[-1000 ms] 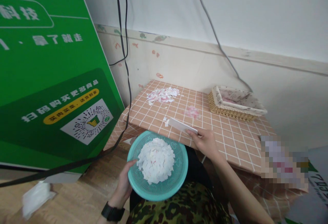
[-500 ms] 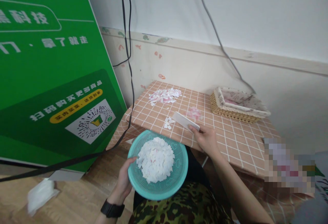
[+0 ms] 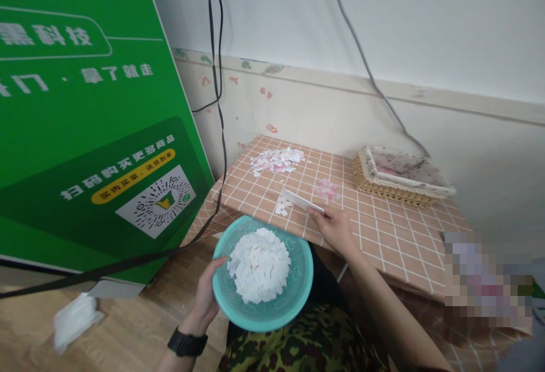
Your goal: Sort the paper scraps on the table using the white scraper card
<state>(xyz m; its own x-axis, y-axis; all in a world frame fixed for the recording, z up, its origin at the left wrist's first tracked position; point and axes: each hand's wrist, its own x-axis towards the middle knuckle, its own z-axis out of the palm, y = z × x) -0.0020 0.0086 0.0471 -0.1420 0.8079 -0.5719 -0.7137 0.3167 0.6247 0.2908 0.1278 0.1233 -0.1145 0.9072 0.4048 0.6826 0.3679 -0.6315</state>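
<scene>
My left hand [image 3: 208, 289] grips the left rim of a teal plastic colander [image 3: 300, 298], which I hold at the table's front edge above my lap. Inside it is a heap of small white paper pieces [image 3: 259, 267]. My right hand [image 3: 334, 225] is closed around one end of a flat white rectangular piece [image 3: 303, 201]; its exact kind I cannot tell. The piece is tilted on its long edge over the table, right beside a few loose white paper scraps [image 3: 283, 204]. Behind it lies a small patch of pink scraps [image 3: 326, 189].
A larger pile of white and pink scraps [image 3: 276, 161] lies on the checked tablecloth [image 3: 383, 230] toward the back left. A lined wicker basket [image 3: 392, 193] stands against the wall. Black cables [image 3: 221, 133] hang at the left by a green panel [image 3: 85, 133]. A blurred area covers the right corner.
My right hand has moved slightly left, bringing the white piece closer to the loose scraps and turning it more on edge. The colander stays in my left hand, almost unmoved.
</scene>
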